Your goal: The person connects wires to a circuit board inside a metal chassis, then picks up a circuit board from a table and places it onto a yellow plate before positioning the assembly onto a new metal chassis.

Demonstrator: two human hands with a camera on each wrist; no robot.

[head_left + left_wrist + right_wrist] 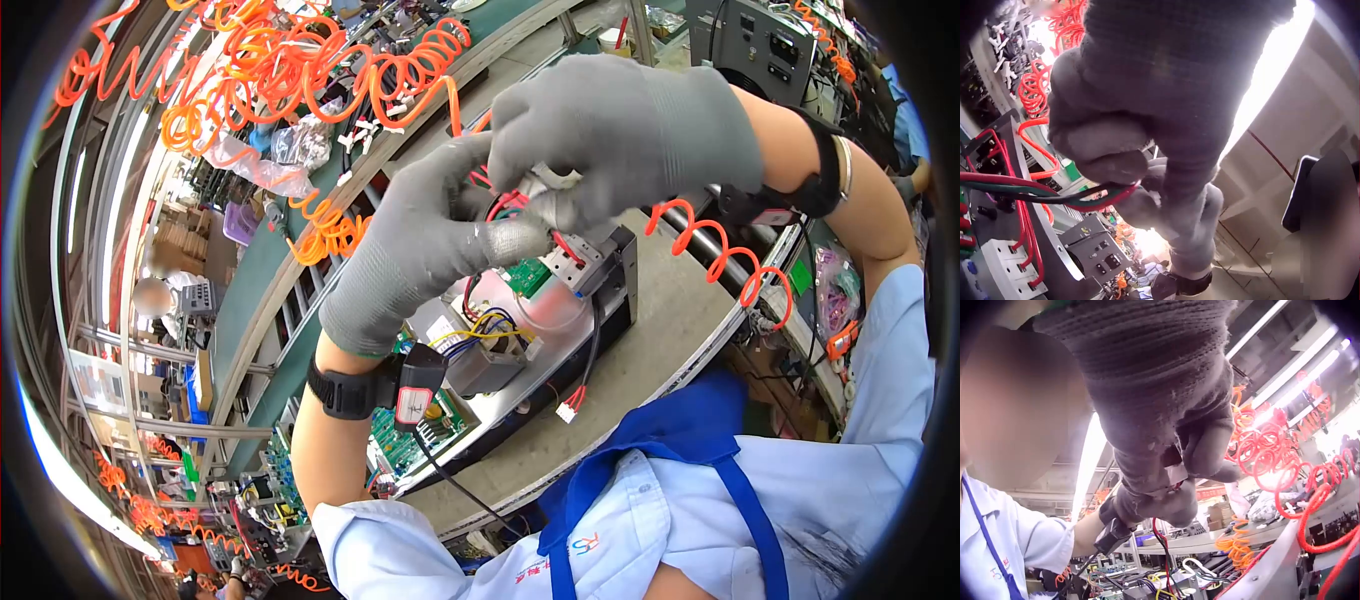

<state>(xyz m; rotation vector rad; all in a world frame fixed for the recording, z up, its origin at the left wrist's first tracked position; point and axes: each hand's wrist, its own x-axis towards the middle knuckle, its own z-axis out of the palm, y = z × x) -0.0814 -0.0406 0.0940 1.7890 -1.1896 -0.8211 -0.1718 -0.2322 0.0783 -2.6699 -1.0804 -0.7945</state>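
— Above the open chassis [560,330]: left hand [420,240] pinching the red and black wires [1054,194], right hand [620,130] clamped on the small white connector [553,180]. Firm enough?
— Probably. Better kept straight, slack left, clear of the green board [527,275]

Both hands, left hand [420,240] and right hand [620,130], meet on a wire bundle [505,205] above the open chassis [530,350] on the workbench [660,340], coiled hoses [300,60] far left
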